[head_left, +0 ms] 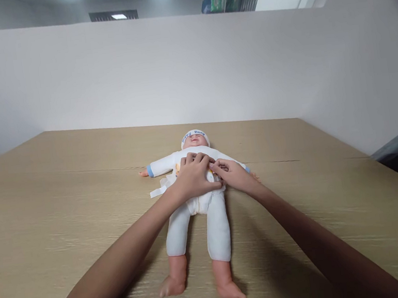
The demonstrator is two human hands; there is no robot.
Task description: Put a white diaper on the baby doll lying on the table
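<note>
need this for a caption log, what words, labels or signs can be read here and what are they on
"Happy Baby", or close to it: blue letters on the band of the doll's white cap; small, so the exact wording is unsure.
Green sign high at the back: too small and blurred to read.
Blue thing beside it: no readable text.
Nothing legible on the doll's white suit, where both hands rest.

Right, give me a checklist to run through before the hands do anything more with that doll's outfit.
1. Doll flat on its back on the table: ok.
2. Left hand on the chest: ok.
3. Right hand touching the outfit at the waist: ok.
4. Fingers actually pinching cloth: cannot tell.
5. White ties lying loose beside the doll's side: ok.
6. Hat on the head: ok.
</note>
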